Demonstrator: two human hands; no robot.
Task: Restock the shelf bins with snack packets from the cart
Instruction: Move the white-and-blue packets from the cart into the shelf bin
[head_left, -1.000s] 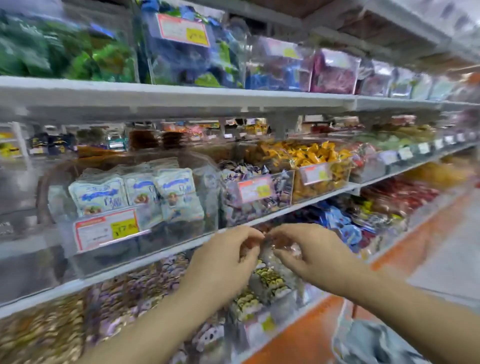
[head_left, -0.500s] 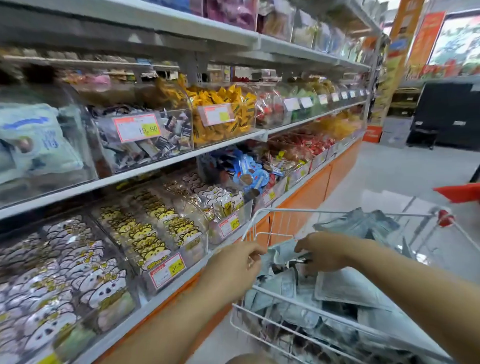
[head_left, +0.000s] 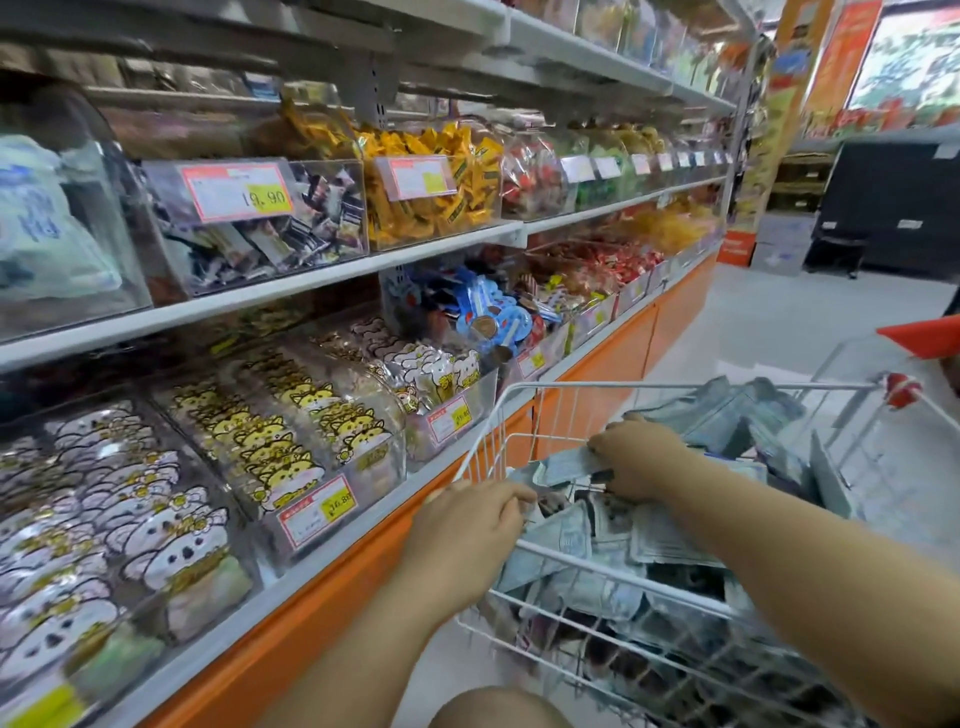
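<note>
- Left hand (head_left: 467, 525): at the near left corner of the cart (head_left: 571, 385), fingers curled; contents cannot be told.
- Right hand (head_left: 641, 457): fingers grip a grey packet (head_left: 563, 462) atop the cart's load.
- Bins (head_left: 387, 460): on the shelf, left of the cart.

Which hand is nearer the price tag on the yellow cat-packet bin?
Left. The left hand is just right of the price tag, by the cart; the right hand is farther right, on grey packets.
</note>
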